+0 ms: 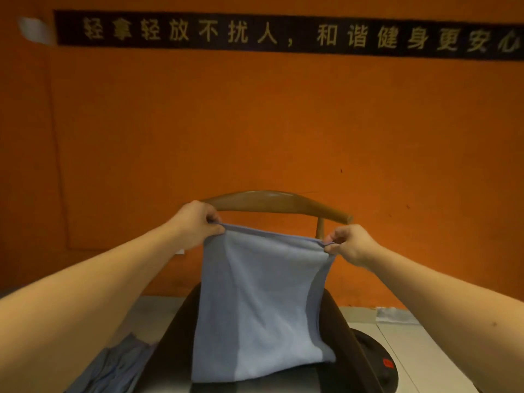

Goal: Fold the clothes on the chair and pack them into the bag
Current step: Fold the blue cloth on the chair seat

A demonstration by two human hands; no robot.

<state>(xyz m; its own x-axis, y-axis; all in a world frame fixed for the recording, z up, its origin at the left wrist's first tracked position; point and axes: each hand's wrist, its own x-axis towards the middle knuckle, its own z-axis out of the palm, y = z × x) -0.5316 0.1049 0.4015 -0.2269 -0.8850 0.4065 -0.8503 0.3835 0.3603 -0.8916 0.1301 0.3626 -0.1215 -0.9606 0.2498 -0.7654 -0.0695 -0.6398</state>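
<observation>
Indoors, orange wall [255,123], black banner [283,35], wooden chair [272,200], pale floor [425,355], blue cloth [261,302].

Gym room, orange wall [255,123], black Chinese banner [283,35] urging considerate fitness — wooden chair [278,201]

Both forearms outstretched, left grip [195,226] and right grip [349,245] pinched closed

left hand [195,225] and right hand [350,243] on bare forearms [85,293].
</observation>
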